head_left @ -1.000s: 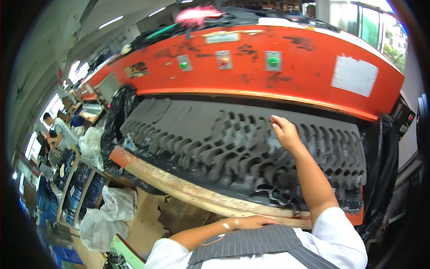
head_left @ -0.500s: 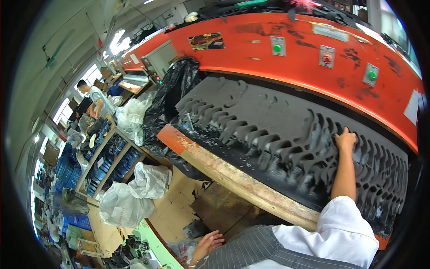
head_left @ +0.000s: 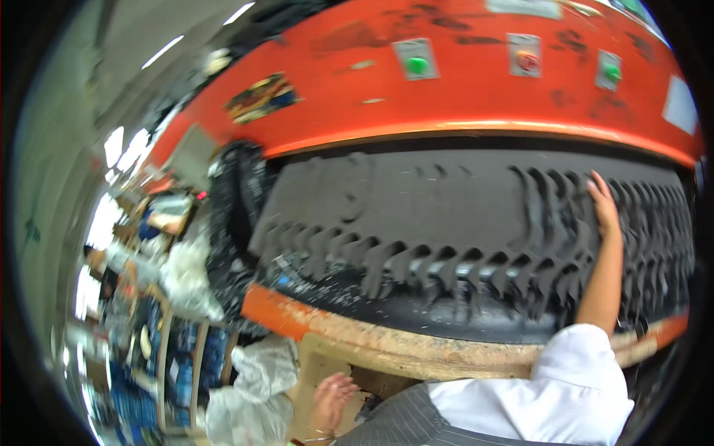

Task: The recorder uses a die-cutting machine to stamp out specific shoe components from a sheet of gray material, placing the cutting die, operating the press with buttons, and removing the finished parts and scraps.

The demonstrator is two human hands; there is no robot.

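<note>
Right hand [head_left: 605, 207] at a cut grey sheet [head_left: 439, 204], grip indeterminable; left hand [head_left: 332, 401] with fingers loosely spread, near pale bags [head_left: 256, 386]. The sheet lies below an orange panel [head_left: 461, 93], behind a worn wooden rail [head_left: 416, 355], black plastic [head_left: 232, 215] at its left end.

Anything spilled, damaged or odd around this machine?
Yes: pale bits litter the black bed by the grey cut sheet, like debris. The front beam looks worn, orange only toward its ends; dark patches mar the orange panel.
</note>
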